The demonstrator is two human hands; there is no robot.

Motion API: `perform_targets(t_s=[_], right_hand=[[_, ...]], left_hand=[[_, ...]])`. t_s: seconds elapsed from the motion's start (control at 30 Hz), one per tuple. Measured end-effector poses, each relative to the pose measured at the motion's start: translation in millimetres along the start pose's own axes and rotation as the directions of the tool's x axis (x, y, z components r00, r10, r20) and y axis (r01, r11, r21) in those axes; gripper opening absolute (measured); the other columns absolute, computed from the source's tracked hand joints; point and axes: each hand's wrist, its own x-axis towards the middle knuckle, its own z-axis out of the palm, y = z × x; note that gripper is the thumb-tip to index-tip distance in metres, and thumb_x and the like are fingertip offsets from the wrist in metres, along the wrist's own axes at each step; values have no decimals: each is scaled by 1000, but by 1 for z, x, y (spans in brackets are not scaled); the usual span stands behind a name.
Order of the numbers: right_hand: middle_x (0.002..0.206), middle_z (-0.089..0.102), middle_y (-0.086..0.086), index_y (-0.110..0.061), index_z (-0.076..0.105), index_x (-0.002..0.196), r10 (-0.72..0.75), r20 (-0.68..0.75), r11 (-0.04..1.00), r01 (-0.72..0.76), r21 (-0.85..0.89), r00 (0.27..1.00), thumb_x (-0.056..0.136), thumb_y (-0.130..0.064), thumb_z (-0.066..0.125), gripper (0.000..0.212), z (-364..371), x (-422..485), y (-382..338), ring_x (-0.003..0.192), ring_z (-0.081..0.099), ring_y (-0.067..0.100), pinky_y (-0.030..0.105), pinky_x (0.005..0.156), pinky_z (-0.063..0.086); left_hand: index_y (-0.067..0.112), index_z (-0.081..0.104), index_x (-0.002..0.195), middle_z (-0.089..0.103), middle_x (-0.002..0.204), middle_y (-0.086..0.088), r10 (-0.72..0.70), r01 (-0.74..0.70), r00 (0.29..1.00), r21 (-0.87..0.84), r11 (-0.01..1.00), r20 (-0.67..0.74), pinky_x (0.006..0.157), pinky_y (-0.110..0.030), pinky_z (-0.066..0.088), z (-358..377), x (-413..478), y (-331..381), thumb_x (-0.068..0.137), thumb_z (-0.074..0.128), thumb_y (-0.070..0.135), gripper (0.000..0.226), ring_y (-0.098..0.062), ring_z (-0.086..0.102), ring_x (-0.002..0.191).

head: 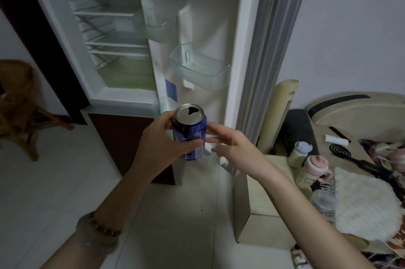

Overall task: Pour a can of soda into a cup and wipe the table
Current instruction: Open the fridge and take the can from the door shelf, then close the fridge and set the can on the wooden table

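Fetching stage here: the can is in hand at the open fridge, and nothing is poured yet. Starting on the left, the left grip (157,143) is wrapped round the can (190,135), thumb on the near side and fingers curled behind it. The can is blue and stands upright in that grip, lid facing up at us. There's a dark shape in the lid, but I can't tell whether it's open or that's just the tab.

Just right of the can comes the right grip (230,146). It is spread and fairly straight, with the upper fingertips (211,130) touching the can's side and the thumb hanging loose below. That's steadying, not holding.

Beyond both grips, the fridge door (208,27) stands wide open, its door shelf (197,67) above the can.

Well off to the right of the right grip sits the desk (263,189) with a couple of bottles (313,170) on it. No cup is in view from here.

As I read it, the next move is to shut that door, carry the can level to the desk and find the cup. It needs to stay upright if that lid is open.
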Motion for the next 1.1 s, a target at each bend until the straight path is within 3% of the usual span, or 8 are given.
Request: perform_targets(t_s=[0.1,0.27,0.4,0.47,0.57,0.7,0.9,1.1], right_hand=[[127,54,-12,-32,43,133,-29,66,999,32,-35,997,81,18,38,72,-18,1,7,105,56,-4,14,88,47],[136,50,-8,-35,40,135,-93,151,992,105,-76,984,84,14,41,71,-39,-2,25,120,50,12,31,100,44],[142,46,-6,-28,36,143,-128,243,983,155,-97,962,82,9,45,72,-59,-6,39,129,45,12,27,102,41],[142,46,-6,-25,36,144,-135,205,980,161,-113,969,85,7,47,68,-69,-10,42,128,44,11,20,101,40],[141,43,-12,-26,36,143,-216,12,947,212,-239,976,89,-2,48,61,-88,-17,43,122,43,2,22,106,34],[152,28,2,-16,35,144,-407,-216,845,276,-459,887,87,-1,49,60,-115,-4,55,139,25,14,24,113,17],[158,0,13,-13,11,150,-409,-230,729,164,-664,883,87,-5,51,75,-140,20,79,145,7,27,39,115,16],[158,-7,12,-12,0,150,-339,-193,754,143,-641,921,88,-14,53,82,-139,29,79,143,15,31,40,114,23]], left_hand=[[23,59,109,64,97,14,-46,47,997,7,999,-69,76,-15,46,14,-6,11,54,88,28,62,-4,60,93],[28,57,106,61,95,20,-125,125,980,-9,992,-156,69,-11,41,38,-18,34,53,88,27,61,5,56,90],[30,58,105,63,97,17,-127,134,966,12,991,-227,73,-14,43,54,-24,46,49,88,37,64,1,57,93],[26,60,106,65,99,13,-132,143,958,26,989,-256,77,-19,46,61,-24,50,43,83,50,72,-4,59,94],[23,62,107,67,99,11,-132,145,945,20,989,-300,82,-26,49,68,-25,57,40,78,57,77,-6,61,94],[24,62,106,68,98,12,-139,145,932,-6,989,-334,85,-30,52,73,-26,64,40,80,53,74,-4,63,92],[23,63,107,70,97,11,-128,139,925,4,990,-357,85,-35,53,75,-26,71,41,82,51,74,-4,64,91],[23,62,105,68,97,13,-114,145,917,52,988,-383,83,-30,52,71,-28,73,46,87,44,68,-1,63,90]])
